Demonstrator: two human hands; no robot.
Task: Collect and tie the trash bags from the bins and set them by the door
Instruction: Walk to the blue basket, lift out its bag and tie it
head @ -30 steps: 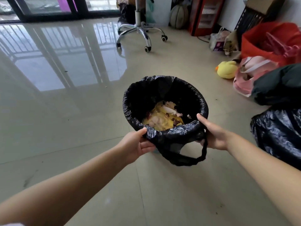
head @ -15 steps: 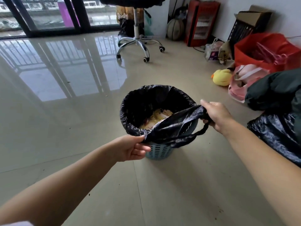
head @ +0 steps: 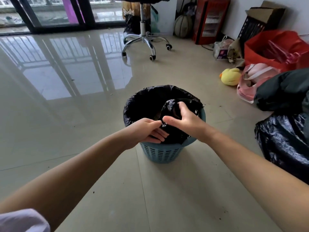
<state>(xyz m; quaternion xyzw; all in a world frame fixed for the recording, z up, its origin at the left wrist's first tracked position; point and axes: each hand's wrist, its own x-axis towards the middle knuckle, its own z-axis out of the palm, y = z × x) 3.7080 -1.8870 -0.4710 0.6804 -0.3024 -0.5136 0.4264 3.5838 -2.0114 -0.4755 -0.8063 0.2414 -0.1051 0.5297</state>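
Observation:
A blue slatted plastic bin (head: 163, 154) stands on the tiled floor in the middle of the head view, lined with a black trash bag (head: 142, 101). The bag's far rim is still folded over the bin; its near side is pulled inward. My left hand (head: 148, 130) grips the bag's near edge above the bin's front rim. My right hand (head: 183, 118) holds a gathered handle of the same bag over the bin's mouth, its thumb touching my left hand. The trash inside is hidden by the bunched plastic.
A full black bag (head: 284, 139) lies on the floor at the right, with a dark bundle, a pink bag (head: 250, 84), a yellow duck toy (head: 230, 77) and a red bag (head: 274, 49) behind it. An office chair (head: 145, 39) stands ahead, before glass doors (head: 50, 12).
Both hands have drawn the bag's near edge and handle off the rim and brought them together over the bin's mouth, covering the trash. The camera has risen and pulled back.

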